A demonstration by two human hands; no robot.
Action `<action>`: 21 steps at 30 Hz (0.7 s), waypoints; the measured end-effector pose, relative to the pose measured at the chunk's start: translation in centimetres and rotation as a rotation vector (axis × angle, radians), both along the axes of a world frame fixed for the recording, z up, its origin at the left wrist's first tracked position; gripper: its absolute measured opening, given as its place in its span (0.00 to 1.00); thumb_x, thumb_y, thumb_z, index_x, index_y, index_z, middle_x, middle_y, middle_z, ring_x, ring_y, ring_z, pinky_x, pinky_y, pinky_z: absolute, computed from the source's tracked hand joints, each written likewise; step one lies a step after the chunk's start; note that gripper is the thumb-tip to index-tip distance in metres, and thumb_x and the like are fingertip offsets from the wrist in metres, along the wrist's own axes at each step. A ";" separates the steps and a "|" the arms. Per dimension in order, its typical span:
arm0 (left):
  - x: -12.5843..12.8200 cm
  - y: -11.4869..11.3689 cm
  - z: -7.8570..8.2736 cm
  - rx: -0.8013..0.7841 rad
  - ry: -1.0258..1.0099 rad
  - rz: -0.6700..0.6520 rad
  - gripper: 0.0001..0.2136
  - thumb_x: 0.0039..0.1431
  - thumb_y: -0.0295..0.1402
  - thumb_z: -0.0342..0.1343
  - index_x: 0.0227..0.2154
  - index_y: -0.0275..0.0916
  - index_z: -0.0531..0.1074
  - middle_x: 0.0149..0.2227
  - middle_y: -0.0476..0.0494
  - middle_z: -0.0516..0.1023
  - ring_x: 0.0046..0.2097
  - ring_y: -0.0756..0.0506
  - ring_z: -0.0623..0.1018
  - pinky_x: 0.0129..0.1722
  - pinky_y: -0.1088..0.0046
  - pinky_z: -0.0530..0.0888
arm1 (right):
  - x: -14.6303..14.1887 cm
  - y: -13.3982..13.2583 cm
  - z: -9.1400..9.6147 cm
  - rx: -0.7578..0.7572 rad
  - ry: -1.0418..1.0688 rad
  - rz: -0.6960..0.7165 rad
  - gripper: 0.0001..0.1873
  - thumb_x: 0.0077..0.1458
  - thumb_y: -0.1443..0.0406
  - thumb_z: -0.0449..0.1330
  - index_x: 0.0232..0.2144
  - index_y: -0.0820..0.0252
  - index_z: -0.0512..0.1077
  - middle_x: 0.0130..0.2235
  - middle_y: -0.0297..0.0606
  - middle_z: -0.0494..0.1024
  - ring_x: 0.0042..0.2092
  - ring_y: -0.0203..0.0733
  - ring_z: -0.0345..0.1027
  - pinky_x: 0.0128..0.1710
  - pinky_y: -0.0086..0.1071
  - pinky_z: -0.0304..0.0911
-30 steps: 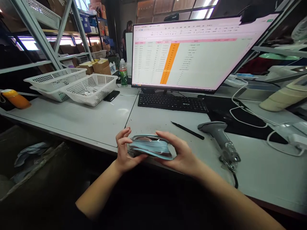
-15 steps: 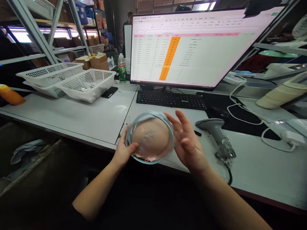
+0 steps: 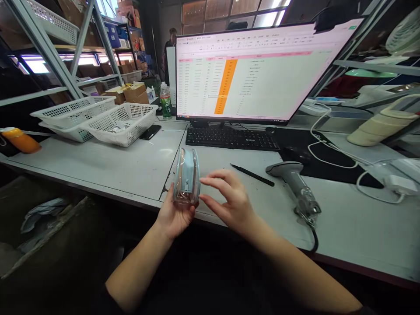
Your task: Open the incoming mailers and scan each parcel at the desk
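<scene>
My left hand (image 3: 177, 216) holds a round, clear plastic zippered pouch (image 3: 187, 168) from below, its fingers closed around the lower part. The pouch has light-blue trim and stands edge-on, so its zipper side faces me and a zipper pull shows near the middle. Something pinkish inside is only partly visible. Close to the pouch's right edge is my right hand (image 3: 229, 194), with thumb and fingers apart and nothing between them. Whether its fingertips touch the trim I cannot tell. A black pen (image 3: 252, 174) lies on the white table beyond the right hand.
A grey barcode scanner (image 3: 297, 188) lies on the right. Behind the hands are a black keyboard (image 3: 229, 138) and a monitor (image 3: 243, 83) showing a spreadsheet. White perforated baskets (image 3: 126, 127), a dark phone (image 3: 150, 132) and a green-labelled bottle (image 3: 166, 103) stand at the left and back.
The pouch has turned from its round face to its zippered edge and shifted slightly left. My right hand has moved left and rotated inward, uncovering the pen.
</scene>
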State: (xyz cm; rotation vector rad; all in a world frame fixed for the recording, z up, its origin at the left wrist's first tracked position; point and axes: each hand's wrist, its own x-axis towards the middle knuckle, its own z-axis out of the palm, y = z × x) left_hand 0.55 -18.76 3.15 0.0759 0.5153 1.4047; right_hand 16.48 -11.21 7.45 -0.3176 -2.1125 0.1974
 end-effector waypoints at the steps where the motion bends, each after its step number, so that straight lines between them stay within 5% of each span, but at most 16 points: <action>1: 0.3 0.0 0.0 0.003 0.017 0.032 0.17 0.66 0.47 0.54 0.38 0.38 0.78 0.34 0.42 0.81 0.32 0.48 0.81 0.27 0.78 0.79 | 0.0 0.0 0.1 0.063 -0.008 -0.033 0.16 0.59 0.64 0.64 0.50 0.54 0.74 0.43 0.42 0.75 0.46 0.46 0.69 0.45 0.42 0.70; 6: 1.5 0.1 -1.1 -0.024 0.088 0.196 0.18 0.68 0.44 0.51 0.40 0.33 0.77 0.33 0.40 0.81 0.30 0.47 0.81 0.25 0.76 0.79 | 0.1 -0.2 0.4 0.310 -0.178 -0.204 0.09 0.61 0.62 0.62 0.43 0.57 0.77 0.37 0.41 0.77 0.39 0.44 0.68 0.41 0.39 0.66; 11: 1.6 -0.2 -2.4 0.009 0.215 0.339 0.16 0.63 0.42 0.60 0.48 0.37 0.72 0.43 0.38 0.81 0.36 0.44 0.82 0.29 0.72 0.80 | 0.3 -0.3 0.7 0.417 -0.339 -0.257 0.09 0.63 0.67 0.58 0.43 0.59 0.76 0.36 0.40 0.79 0.43 0.47 0.69 0.49 0.44 0.61; 16: 1.9 -0.2 -2.6 0.064 0.309 0.365 0.26 0.58 0.42 0.65 0.57 0.45 0.64 0.54 0.35 0.76 0.47 0.39 0.81 0.34 0.68 0.80 | -0.1 0.9 -0.4 0.394 -0.446 -0.343 0.10 0.64 0.70 0.53 0.41 0.62 0.75 0.37 0.42 0.79 0.42 0.46 0.69 0.48 0.42 0.57; 21: 2.4 -0.2 -2.7 0.152 0.435 0.401 0.31 0.57 0.41 0.67 0.59 0.58 0.57 0.62 0.40 0.69 0.53 0.38 0.79 0.42 0.61 0.80 | -0.6 3.1 -2.2 0.201 -0.495 -0.387 0.04 0.63 0.69 0.57 0.36 0.61 0.73 0.36 0.40 0.78 0.37 0.41 0.70 0.39 0.36 0.54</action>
